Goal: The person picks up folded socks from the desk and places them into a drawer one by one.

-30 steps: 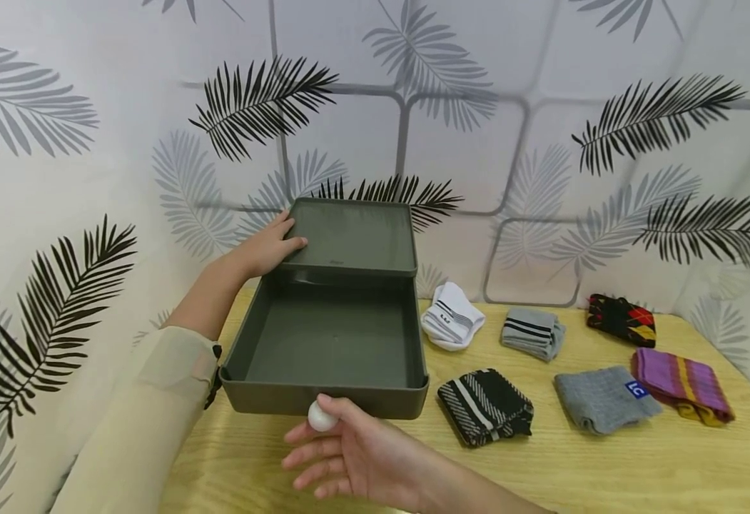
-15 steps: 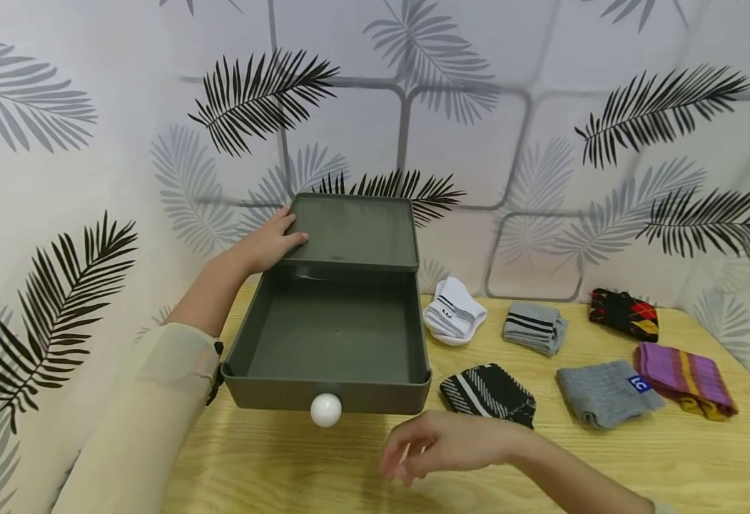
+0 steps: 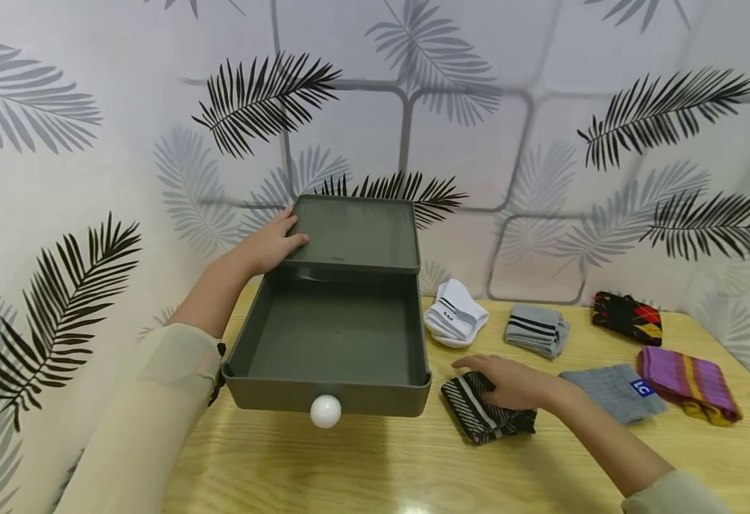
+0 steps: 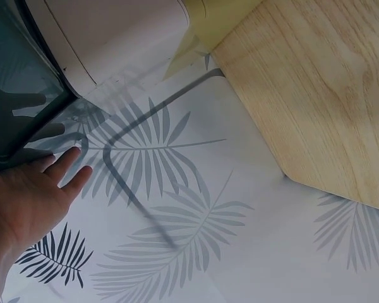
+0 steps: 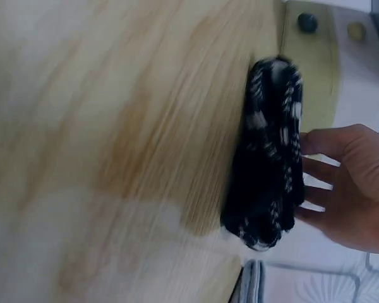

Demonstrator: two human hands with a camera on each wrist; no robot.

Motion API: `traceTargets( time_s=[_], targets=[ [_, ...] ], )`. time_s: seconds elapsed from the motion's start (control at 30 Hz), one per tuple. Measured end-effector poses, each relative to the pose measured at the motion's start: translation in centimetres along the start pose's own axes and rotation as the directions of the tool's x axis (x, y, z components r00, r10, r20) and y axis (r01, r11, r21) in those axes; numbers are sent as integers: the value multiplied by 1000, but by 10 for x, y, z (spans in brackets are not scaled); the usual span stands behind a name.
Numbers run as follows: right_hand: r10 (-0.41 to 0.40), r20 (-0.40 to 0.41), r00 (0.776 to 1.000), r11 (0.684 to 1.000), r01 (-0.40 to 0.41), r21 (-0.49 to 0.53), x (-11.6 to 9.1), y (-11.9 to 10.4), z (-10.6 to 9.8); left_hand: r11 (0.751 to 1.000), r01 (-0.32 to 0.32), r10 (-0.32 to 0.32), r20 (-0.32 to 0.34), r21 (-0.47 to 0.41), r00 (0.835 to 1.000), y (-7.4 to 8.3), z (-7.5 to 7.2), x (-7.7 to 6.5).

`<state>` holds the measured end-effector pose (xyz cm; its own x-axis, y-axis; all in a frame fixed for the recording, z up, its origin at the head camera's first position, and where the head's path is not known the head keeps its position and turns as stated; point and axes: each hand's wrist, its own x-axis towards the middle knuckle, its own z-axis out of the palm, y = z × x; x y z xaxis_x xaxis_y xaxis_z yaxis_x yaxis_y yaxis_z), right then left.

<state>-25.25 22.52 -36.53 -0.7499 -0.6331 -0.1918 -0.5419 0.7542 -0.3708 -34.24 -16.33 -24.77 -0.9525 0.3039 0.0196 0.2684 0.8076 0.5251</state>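
Both your hands are lying unclenched: the left hand (image 3: pixel 270 246) on the casing (image 3: pixel 358 232) behind the open drawer (image 3: pixel 387 400), the right hand (image 3: pixel 512 382) over the black sock (image 3: pixel 479 421) just right of that drawer. You're seemingly preparing a pickup, probably needing curled fingers next.

From farthest back, my head camera looks forward and down at drawer (image 3: pixel 339 335), table (image 3: pixel 297 464) and wall (image 3: pixel 464 157). My left wrist camera, close to my left hand (image 4: pixel 31 202), faces wall and table edge. My right wrist camera, turned sideways, looks closely along my right hand (image 5: pixel 357 189) at the black sock (image 5: pixel 265 158). The head view shares both hands and sock.
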Motion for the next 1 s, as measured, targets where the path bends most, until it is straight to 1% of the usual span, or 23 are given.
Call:
traceTargets(
  time_s=[0.07, 0.13, 0.23, 0.33, 0.4, 0.5, 0.6, 0.67, 0.7, 0.77, 0.83, 0.9, 0.97, 1.0],
  targets=[
    [30, 73, 997, 999, -33, 40, 2, 6, 1, 1000, 0, 0, 2, -3, 1000, 0, 0, 0],
    [49, 121, 992, 997, -55, 53, 5, 9, -1, 1000, 3, -3, -1, 3, 1000, -1, 0, 0],
    [73, 157, 985, 996, -81, 46, 9, 12, -6, 1000, 10, -10, -10, 12, 1000, -3, 0, -1],
    [144, 195, 970, 987, -155, 45, 12, 16, -10, 1000, 11, -11, -16, 27, 1000, -2, 0, -1],
    [185, 210, 960, 977, -203, 70, 12, 21, -10, 999, 13, -12, -18, 37, 1000, -2, 0, -2],
    [203, 200, 959, 962, -233, 141, 8, 30, -5, 999, 17, -16, -20, 49, 1000, -1, 0, -3],
    [181, 160, 970, 945, -217, 246, 2, 39, 2, 998, 21, -20, -20, 66, 1000, -1, 0, -4],
    [159, 127, 979, 924, -193, 330, -2, 43, 6, 997, 26, -24, -18, 79, 1000, -1, 1, -4],
    [149, 114, 982, 908, -182, 379, -4, 45, 8, 996, 27, -26, -16, 85, 1000, -1, 1, -3],
    [132, 107, 985, 856, -168, 490, -9, 48, 11, 995, 32, -31, -12, 93, 999, -1, 1, -3],
    [113, 111, 987, 785, -157, 599, -14, 50, 12, 995, 33, -32, -9, 99, 999, 0, 0, -3],
    [95, 117, 989, 716, -150, 682, -21, 53, 13, 994, 29, -28, -7, 103, 1000, 1, -1, -3],
    [71, 123, 990, 658, -139, 740, -27, 56, 13, 994, 24, -24, -7, 105, 1000, 2, -1, -3],
    [55, 122, 991, 636, -129, 761, -30, 57, 14, 994, 22, -21, -8, 106, 1000, 1, -1, -2]
  ],
)
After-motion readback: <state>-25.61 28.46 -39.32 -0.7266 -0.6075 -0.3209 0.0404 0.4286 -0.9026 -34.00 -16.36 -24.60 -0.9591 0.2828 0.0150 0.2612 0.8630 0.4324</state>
